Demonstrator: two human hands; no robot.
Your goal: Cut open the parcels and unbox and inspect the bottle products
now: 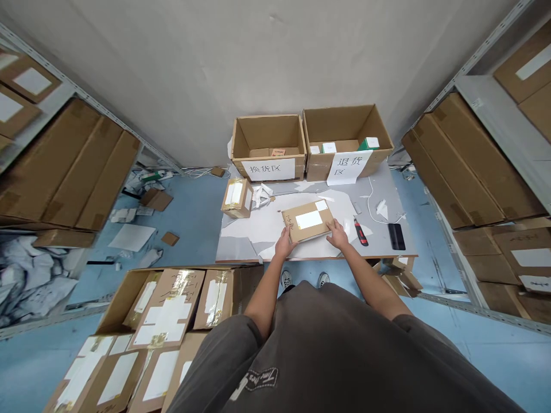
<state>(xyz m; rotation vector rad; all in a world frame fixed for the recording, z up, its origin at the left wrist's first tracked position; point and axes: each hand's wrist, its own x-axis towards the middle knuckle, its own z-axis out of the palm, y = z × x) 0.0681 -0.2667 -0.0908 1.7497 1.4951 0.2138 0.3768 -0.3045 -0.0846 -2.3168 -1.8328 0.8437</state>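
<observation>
A flat cardboard box (308, 220) with white labels and handwriting is held over the table (241, 246), tilted a little. At its lower left corner my left hand (284, 243) is closed on the edge. My right hand (337, 234) grips the lower right corner. Just right of that hand lies a red and black utility knife (360, 232). A black phone (396, 236) rests farther right, with a white cable (371, 201) behind it. To the left stands a small taped carton (237, 198) beside crumpled white paper (262, 195).
Two open cartons with paper signs, one on the left (268, 169) and one on the right (348, 163), stand at the table's back; small boxes lie inside them. A large bin of labelled parcels (166, 310) is at my left. Shelves with cartons (477, 160) flank both sides. Scraps litter the left floor.
</observation>
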